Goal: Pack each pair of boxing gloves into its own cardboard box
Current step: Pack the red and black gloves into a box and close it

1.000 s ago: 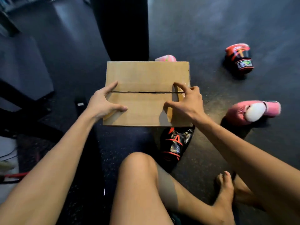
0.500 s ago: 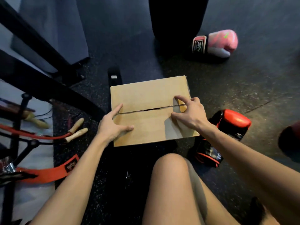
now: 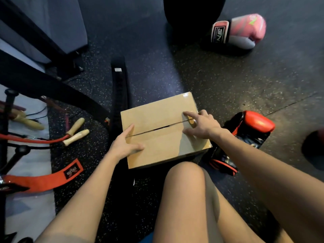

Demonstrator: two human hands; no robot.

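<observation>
A brown cardboard box (image 3: 161,118) sits on the dark floor in front of my knee, its two top flaps folded down with a thin gap along the seam. My left hand (image 3: 125,144) presses flat on the near flap at the box's left edge. My right hand (image 3: 201,122) rests spread over the seam at the right side, fingers straight. A black and red boxing glove (image 3: 245,137) lies just right of the box. A pink and grey glove (image 3: 240,31) lies farther back on the right.
A black belt (image 3: 120,90) runs along the floor behind the box. Skipping ropes with wooden handles (image 3: 75,133) and a red strap (image 3: 42,178) lie at the left under dark frame bars (image 3: 43,85). A dark bag base (image 3: 191,13) stands behind. A dark red object (image 3: 315,146) shows at the right edge.
The view has swung left and the box has been slid leftward with both hands on it; the black and red glove now lies to its right, and the ropes have come into view.
</observation>
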